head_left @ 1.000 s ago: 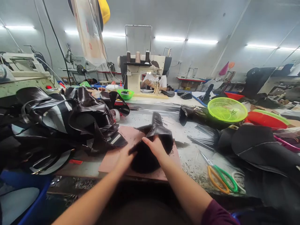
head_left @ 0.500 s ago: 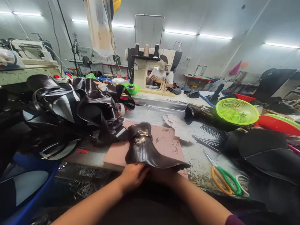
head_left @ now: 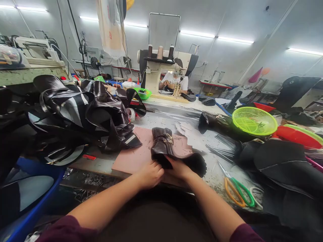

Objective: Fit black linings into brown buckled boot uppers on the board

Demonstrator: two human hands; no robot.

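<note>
A dark brown leather boot upper (head_left: 161, 144) with straps and a gold buckle lies tilted on a pinkish board (head_left: 131, 156), its open underside towards me. My left hand (head_left: 151, 173) has its fingers curled closed at the near lower edge of the upper. My right hand (head_left: 179, 168) grips that same edge further right, its fingers partly hidden inside the dark opening. The toe part of the upper spreads out to the right of my right hand.
Dark leather uppers (head_left: 101, 114) are heaped at left, above a blue bin (head_left: 47, 191). Scissors (head_left: 234, 188) with orange and green handles lie at right, near a yellow-green basket (head_left: 254, 121) and black pieces (head_left: 285, 168). A person (head_left: 174, 82) sits behind a sewing machine (head_left: 151, 74).
The boot upper has shifted right and tipped back, so its open underside now faces me. My right hand has come into view at the opening; my left hand has moved slightly right.
</note>
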